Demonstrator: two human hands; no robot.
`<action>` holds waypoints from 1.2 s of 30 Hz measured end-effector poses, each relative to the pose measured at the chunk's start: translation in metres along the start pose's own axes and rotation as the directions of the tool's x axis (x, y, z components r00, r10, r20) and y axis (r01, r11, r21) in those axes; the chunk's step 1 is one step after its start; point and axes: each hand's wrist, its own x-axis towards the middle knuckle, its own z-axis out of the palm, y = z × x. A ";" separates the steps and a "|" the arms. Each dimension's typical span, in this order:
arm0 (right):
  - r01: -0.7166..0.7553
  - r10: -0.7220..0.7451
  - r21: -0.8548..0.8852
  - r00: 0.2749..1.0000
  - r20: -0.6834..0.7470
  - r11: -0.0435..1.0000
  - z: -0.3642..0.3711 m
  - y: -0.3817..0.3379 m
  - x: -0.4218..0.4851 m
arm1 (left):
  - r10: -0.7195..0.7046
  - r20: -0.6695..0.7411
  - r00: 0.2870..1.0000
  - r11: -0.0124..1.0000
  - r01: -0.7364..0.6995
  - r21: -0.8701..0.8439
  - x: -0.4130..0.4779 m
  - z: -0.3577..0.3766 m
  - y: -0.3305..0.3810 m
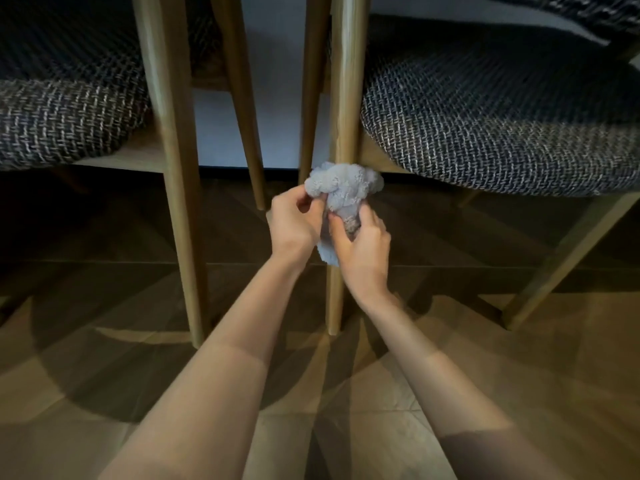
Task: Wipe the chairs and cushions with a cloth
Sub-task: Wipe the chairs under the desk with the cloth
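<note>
Item one: the cloth, pale blue and fluffy, is sitting bunched against the front leg of the right-hand chair, just below the seat cushion. I am seeing its upper wad touching the wood and a tail hanging down between the two hands. Item two: the left hand is pinching the cloth's left side, with its fingers curling in on the fabric. Item three: the right hand is gripping the lower tail, thumb and fingers closing on it, and is lying in front of the leg. Item four: the seat cushion, in a dark tweed weave, is resting on its wooden frame to the right of that leg. Item five: a second cushion of the same weave is showing at the left, with its own leg standing apart from the cloth. Item six: the floor, brown and wood-toned, is running beneath both chairs, and two bare forearms are reaching over it from the bottom of my feed.
</note>
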 end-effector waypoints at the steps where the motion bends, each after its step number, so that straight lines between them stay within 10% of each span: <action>1: -0.001 0.001 -0.010 1.000 0.016 1.000 0.001 0.006 -0.006 | -0.030 0.039 0.999 1.000 0.030 0.000 -0.003 0.001 -0.008; 10: -0.189 0.193 -0.039 0.952 0.239 0.981 0.019 0.083 -0.062 | -0.397 0.219 0.891 0.914 0.361 0.186 -0.048 0.023 -0.085; 22: -0.528 0.441 -0.028 0.676 0.590 0.849 0.026 0.125 -0.075 | -0.579 0.317 0.752 0.813 0.501 0.298 -0.081 0.048 -0.135; 31: -0.219 0.125 0.268 0.936 0.329 0.938 -0.017 0.023 0.016 | 0.007 0.096 0.995 0.988 0.008 -0.156 -0.020 0.004 -0.022; 36: -0.142 0.090 0.249 0.974 0.208 0.958 -0.017 0.004 0.027 | -0.007 -0.009 1.000 0.972 0.004 -0.234 -0.004 0.007 0.006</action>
